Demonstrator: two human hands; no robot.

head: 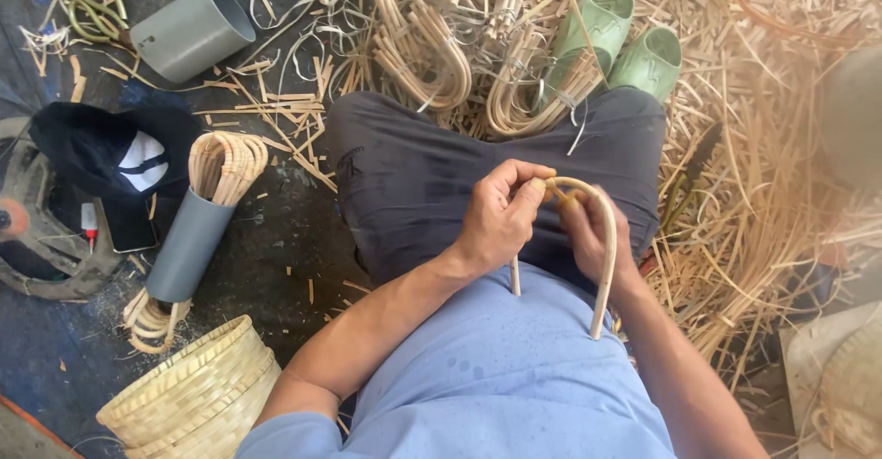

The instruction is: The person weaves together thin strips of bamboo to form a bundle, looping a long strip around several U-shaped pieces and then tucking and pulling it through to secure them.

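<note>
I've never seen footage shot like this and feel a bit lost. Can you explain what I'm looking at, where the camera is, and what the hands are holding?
The one picture comes from a camera worn on a person's head, looking down at their own lap. Both bare hands hold a bent cane hoop: the left hand pinches its top, and the right hand grips beside it. The person sits on the floor amid cane scraps. Around them lie a woven basket, a grey pipe stuffed with bent canes, another grey pipe piece, bundles of hoops and green sandals.

Dark floor (303, 229) littered with pale cane strips (763, 147), daylight bright at the right side.
</note>
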